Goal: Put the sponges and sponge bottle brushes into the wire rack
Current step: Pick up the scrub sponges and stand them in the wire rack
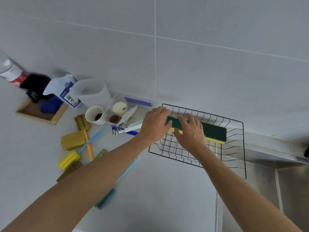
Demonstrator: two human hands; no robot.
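A black wire rack (pixel 240 148) stands on the counter against the wall. One green-and-yellow sponge (pixel 214 132) lies along its far side. A second green-and-yellow sponge (pixel 174 123) sits at the rack's left end, with my left hand (pixel 154 126) and my right hand (pixel 190 133) both gripping it. On the counter to the left lie olive sponges (pixel 73 139), a yellow sponge brush (pixel 69 159) and brushes with an orange handle (pixel 88 144) and blue handles (pixel 127 171).
A white cup (pixel 95 114), a white jug (pixel 93 91), a clear tray with tongs (pixel 127 114) and a wooden tray (pixel 40 114) crowd the counter's back left. A steel sink (pixel 275 173) lies right of the rack. Tiled wall behind.
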